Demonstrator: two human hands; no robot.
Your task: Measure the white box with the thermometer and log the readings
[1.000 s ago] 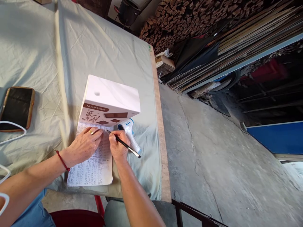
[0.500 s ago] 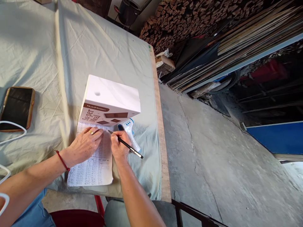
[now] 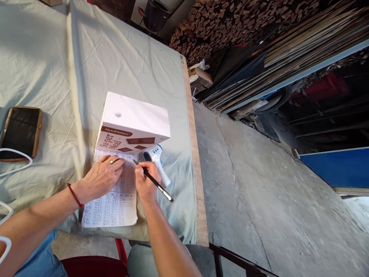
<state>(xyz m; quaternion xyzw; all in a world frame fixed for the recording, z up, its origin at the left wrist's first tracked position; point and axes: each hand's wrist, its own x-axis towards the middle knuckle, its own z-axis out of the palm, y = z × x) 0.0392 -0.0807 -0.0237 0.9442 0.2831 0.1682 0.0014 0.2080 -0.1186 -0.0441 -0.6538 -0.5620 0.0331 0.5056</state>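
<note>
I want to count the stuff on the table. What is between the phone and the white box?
Only wrinkled cloth lies between the phone and the white box, as the head view shows; nothing else sits on that stretch.

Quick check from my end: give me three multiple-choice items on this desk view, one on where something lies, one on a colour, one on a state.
1. Where does the phone lie?
A. on the cloth left of the white box
B. on top of the white box
C. on the floor

2. What colour is the band on the left wrist?
A. green
B. red
C. yellow

3. What is the right hand doing?
A. resting open on the cloth
B. gripping the thermometer
C. holding a pen with its tip at the sheet

Key:
1 A, the phone sits on the cloth, far left of the white box.
2 B, a red band circles the wrist behind the left hand.
3 C, the pen points at the printed sheet; the thermometer lies untouched.
</note>
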